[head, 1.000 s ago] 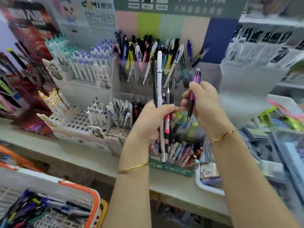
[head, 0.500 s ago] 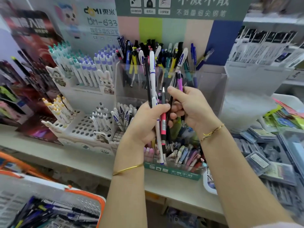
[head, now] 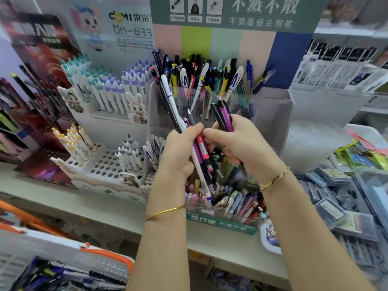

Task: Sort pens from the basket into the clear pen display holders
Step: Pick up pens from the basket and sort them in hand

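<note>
My left hand (head: 178,150) grips a bundle of pens (head: 201,152), among them a white one, a black one and a pink-red one, slanting up to the left. My right hand (head: 237,143) holds a purple pen (head: 225,115) and a black pen beside it, and its fingertips touch the bundle. Both hands are in front of the clear pen holder (head: 270,114), whose back compartment is packed with upright pens. The white basket with an orange rim (head: 105,252) sits at the lower left with several pens inside.
A white rack with holes (head: 105,164) holds white pens at the left. A green-fronted tray (head: 222,224) of pens stands on the shelf edge below my hands. Flat boxed items (head: 331,206) fill the right side. A dark red display (head: 39,85) stands far left.
My right hand has come down and left with the purple pen, from raised apart to touching the bundle in my left hand. The bundle has tilted further left.
</note>
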Available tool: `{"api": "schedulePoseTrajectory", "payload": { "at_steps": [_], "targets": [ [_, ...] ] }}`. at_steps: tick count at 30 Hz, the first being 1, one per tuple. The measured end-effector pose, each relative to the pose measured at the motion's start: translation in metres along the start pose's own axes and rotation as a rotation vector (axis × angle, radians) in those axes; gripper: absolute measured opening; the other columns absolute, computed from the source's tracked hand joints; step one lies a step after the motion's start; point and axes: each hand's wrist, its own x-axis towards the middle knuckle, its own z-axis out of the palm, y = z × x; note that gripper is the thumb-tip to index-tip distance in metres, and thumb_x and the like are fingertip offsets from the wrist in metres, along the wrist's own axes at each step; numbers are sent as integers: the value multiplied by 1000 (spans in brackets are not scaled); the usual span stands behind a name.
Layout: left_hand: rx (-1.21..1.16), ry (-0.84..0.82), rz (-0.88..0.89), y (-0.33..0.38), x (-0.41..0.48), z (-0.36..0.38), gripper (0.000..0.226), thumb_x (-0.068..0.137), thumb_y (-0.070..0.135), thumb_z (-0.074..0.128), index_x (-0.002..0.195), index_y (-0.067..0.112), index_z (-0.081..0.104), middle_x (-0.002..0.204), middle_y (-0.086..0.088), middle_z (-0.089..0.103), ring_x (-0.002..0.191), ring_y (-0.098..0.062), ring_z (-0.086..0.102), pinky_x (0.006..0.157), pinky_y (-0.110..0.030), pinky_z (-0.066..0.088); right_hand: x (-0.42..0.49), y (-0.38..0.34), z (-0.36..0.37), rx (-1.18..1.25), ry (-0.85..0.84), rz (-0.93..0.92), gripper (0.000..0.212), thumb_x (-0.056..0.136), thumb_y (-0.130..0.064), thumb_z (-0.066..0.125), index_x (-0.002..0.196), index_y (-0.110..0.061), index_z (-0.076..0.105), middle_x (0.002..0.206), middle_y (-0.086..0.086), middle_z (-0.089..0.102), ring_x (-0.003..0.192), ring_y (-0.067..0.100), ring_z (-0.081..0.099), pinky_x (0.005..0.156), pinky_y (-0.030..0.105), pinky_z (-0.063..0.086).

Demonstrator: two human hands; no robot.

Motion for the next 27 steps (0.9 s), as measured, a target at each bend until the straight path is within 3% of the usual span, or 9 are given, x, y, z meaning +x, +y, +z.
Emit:
{"api": "schedulePoseTrajectory", "payload": {
  "at_steps": [3, 7, 14, 17, 22, 24, 27],
  "targets": [
    [-12, 27, -19, -2, 1, 4, 14, 95, 8, 57, 88, -4, 61, 62, -8, 65, 53, -15, 63, 52, -26, 55, 2, -2, 5, 3, 63, -22, 28, 90, -27, 64, 88, 0, 58, 57, 2, 54, 38, 8, 40, 35, 21, 31],
    [-21, -82, -35, -7, 0, 9, 20, 96, 8, 55, 78, 1, 60, 60, -5, 60, 48, -13, 56, 46, -24, 49, 14, -7, 3, 33, 112, 37, 26, 93, -28, 61, 74, -13, 53, 54, 1, 55, 41, 11, 50, 33, 19, 31],
    [3, -180, -23, -3, -6, 11, 16, 97, 7, 52, 84, 5, 61, 60, -4, 61, 47, -11, 56, 46, -21, 47, 27, -8, -3, 40, 44, 96, 23, 93, -21, 61, 75, -9, 54, 48, 4, 47, 34, 13, 41, 31, 17, 28],
    [-25, -196, -65, -2, -6, 10, 20, 98, 10, 50, 84, 2, 62, 63, -6, 64, 51, -12, 60, 47, -21, 50, 30, -5, -1, 116, 138, 75, 18, 93, -16, 60, 78, -7, 53, 49, 2, 46, 32, 10, 40, 30, 19, 29],
    [-93, -30, -91, 0, -2, 0, 19, 99, 12, 51, 100, -7, 58, 72, -11, 71, 59, -15, 70, 45, -20, 52, 33, -9, -14, 377, 509, -34, 25, 94, -13, 57, 71, -12, 48, 55, 3, 47, 33, 8, 32, 34, 20, 26],
    [-139, 30, -54, 0, 0, -3, 19, 99, 12, 51, 93, -3, 59, 75, -10, 73, 60, -14, 70, 44, -19, 50, 32, -10, -16, 368, 565, -49, 26, 95, -15, 56, 71, -13, 48, 58, 5, 51, 34, 8, 32, 35, 21, 26],
    [-208, 91, -1, 3, 2, 0, 13, 99, 9, 52, 90, 1, 55, 77, -12, 72, 61, -16, 70, 42, -19, 47, 25, -5, -12, 326, 521, -30, 21, 94, -14, 57, 74, -12, 52, 64, 8, 58, 35, 9, 32, 36, 22, 28]
  ]
}}
